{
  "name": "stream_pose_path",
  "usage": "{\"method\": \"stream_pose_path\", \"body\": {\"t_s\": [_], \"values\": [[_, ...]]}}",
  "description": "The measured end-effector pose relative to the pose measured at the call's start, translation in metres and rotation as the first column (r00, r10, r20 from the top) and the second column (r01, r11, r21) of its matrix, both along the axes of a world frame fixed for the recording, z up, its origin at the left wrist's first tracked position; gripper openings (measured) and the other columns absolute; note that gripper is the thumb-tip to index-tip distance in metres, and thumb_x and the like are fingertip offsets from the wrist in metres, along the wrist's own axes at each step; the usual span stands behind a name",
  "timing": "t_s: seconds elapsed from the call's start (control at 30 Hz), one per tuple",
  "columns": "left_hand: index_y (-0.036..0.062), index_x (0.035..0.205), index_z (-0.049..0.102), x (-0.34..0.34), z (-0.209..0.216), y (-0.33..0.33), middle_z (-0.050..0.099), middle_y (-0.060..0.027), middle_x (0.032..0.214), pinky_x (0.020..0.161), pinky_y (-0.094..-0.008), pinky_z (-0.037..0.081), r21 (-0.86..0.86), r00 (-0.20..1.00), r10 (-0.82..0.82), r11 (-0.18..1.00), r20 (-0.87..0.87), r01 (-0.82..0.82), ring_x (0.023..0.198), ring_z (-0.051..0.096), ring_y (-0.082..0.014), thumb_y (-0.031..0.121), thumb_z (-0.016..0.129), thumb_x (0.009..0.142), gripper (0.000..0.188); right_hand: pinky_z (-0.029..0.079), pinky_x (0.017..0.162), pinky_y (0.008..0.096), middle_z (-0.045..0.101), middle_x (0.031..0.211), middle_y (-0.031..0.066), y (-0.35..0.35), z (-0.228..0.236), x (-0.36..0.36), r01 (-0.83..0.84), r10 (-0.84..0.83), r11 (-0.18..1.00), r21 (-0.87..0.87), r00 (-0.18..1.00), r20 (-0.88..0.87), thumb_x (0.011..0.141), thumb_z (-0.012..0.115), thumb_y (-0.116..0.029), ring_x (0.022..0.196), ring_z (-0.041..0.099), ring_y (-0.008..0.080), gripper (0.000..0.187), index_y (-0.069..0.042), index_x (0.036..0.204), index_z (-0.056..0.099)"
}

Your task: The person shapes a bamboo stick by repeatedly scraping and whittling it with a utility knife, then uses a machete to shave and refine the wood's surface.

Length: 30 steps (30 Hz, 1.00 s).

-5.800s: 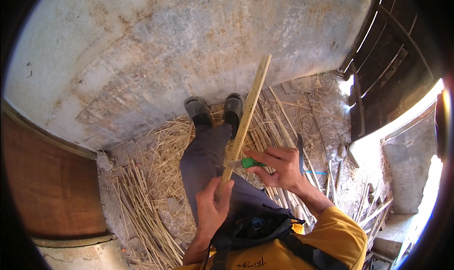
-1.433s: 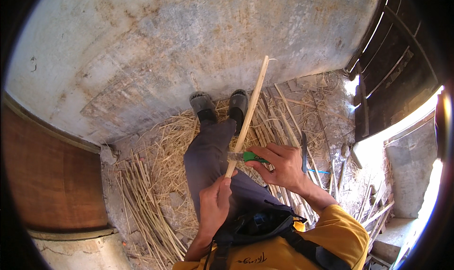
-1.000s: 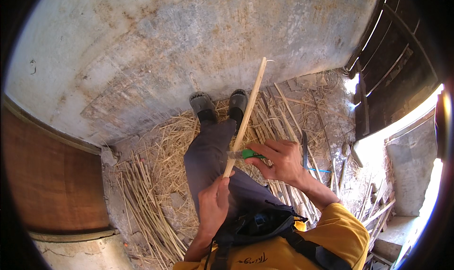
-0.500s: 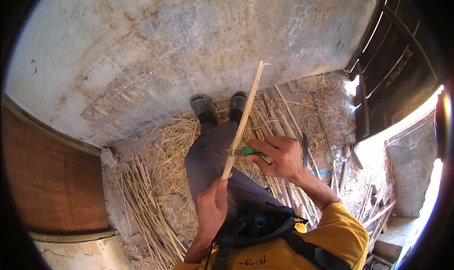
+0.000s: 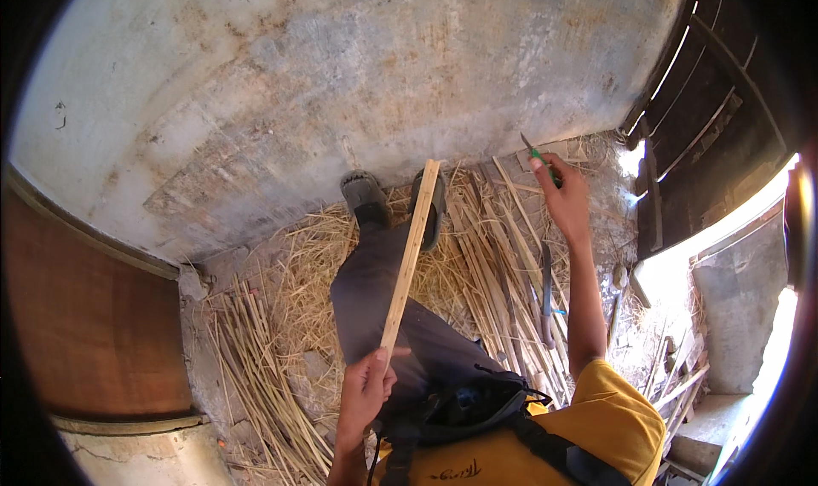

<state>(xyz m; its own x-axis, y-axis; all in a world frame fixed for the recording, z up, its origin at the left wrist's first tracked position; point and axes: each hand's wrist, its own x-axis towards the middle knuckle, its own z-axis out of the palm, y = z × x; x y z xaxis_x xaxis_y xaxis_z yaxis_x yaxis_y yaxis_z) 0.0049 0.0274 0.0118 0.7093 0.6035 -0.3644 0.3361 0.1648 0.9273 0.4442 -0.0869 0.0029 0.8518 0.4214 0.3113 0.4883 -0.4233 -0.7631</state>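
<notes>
My left hand [image 5: 366,390] grips the lower end of a pale split-wood or bamboo strip [image 5: 411,252], which slants up and away over my legs. Its broad flat face shows, and the far end overlaps one shoe. Out to the far right, my right hand [image 5: 565,193] is closed round the green handle of a small knife [image 5: 534,150]. The blade points up and to the left, near the foot of the wall. Blade and strip are well apart.
Loose shavings [image 5: 311,269] cover the floor round my feet. Bundled strips lie on the left [image 5: 256,375] and right [image 5: 490,273]. A larger dark blade [image 5: 547,294] rests on the right bundle. Ahead rises a stained concrete wall [image 5: 383,77]; a brown wooden panel [image 5: 94,316] stands left.
My right hand has swung away from the strip, forward and right, carrying the knife. The strip's far end has come down and left, and its broad face has turned into view.
</notes>
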Motion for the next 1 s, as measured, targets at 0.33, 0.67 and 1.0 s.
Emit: {"method": "stream_pose_path", "body": {"t_s": [0.33,0.67,1.0], "values": [[-0.0002,0.131,0.067,0.021,0.016,0.005,0.042,0.0045,0.066,0.047,-0.0223,0.032,-0.164,0.995,-0.058,0.984,0.083,0.071,0.051,0.035,-0.0034,0.032,0.039,0.124,0.043,0.048,0.070,0.0315,0.068,0.087,0.0055,0.007,0.016,-0.101,-0.450,0.478,0.858,0.249,0.876,-0.067,0.107,0.075,-0.031,0.075,0.060,0.0135,0.030,-0.003,0.119,0.075],[0.0015,0.124,0.068,0.042,0.017,0.004,0.042,0.0057,0.067,0.052,-0.0238,0.030,-0.037,0.980,-0.038,0.998,0.194,0.046,0.057,0.037,-0.0036,0.025,0.042,0.123,0.034,0.056,0.057,0.0388,0.076,0.089,0.0066,0.009,0.027,-0.159,-0.633,0.591,0.774,0.024,0.736,0.331,0.090,0.091,-0.032,0.068,0.074,0.0272,0.031,-0.013,0.112,0.080],[0.0013,0.121,0.066,0.052,0.021,0.001,0.043,0.0057,0.069,0.052,-0.0225,0.030,0.037,0.980,-0.032,0.999,0.195,0.026,0.059,0.036,-0.0022,0.028,0.043,0.123,0.036,0.054,0.055,0.0386,0.068,0.077,0.0028,0.006,0.016,-0.184,-0.652,0.622,0.757,-0.046,0.697,0.358,0.089,0.090,-0.031,0.062,0.069,0.0248,0.035,-0.015,0.118,0.080]]}}
